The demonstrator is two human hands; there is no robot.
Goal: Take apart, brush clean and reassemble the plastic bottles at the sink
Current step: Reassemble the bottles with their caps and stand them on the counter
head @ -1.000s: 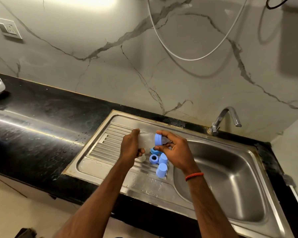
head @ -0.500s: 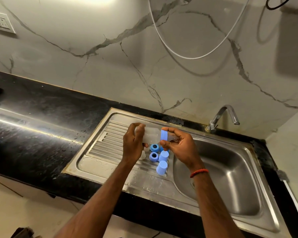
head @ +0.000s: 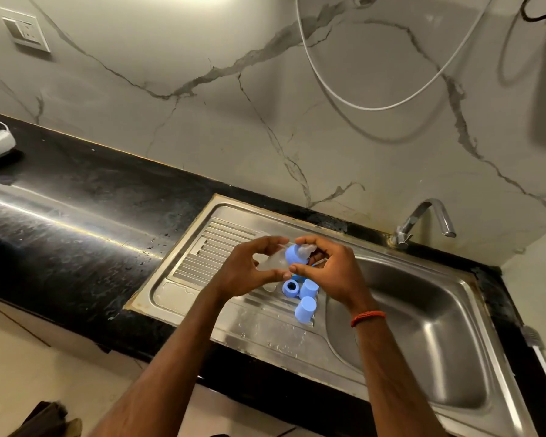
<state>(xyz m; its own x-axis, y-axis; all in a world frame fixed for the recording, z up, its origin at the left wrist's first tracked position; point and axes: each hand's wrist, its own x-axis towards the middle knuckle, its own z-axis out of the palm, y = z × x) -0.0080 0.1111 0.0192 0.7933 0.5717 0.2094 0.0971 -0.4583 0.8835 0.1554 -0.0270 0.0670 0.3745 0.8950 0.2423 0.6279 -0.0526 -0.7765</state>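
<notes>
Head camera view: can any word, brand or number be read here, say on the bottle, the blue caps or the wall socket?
None can be read. The clear bottle, its blue collar, the loose blue caps and the wall socket plate show no legible words, numbers or logos.

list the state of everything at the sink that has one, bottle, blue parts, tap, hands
clear bottle, on its side in the air, gripped by left hand
blue collar, at the bottle neck, pinched by right hand, tightness unclear
blue ring, loose on the drainer, opening showing
nearer blue cap, off, standing on the drainer
farther blue cap, off, standing beside the ring
tap, no water running
</notes>
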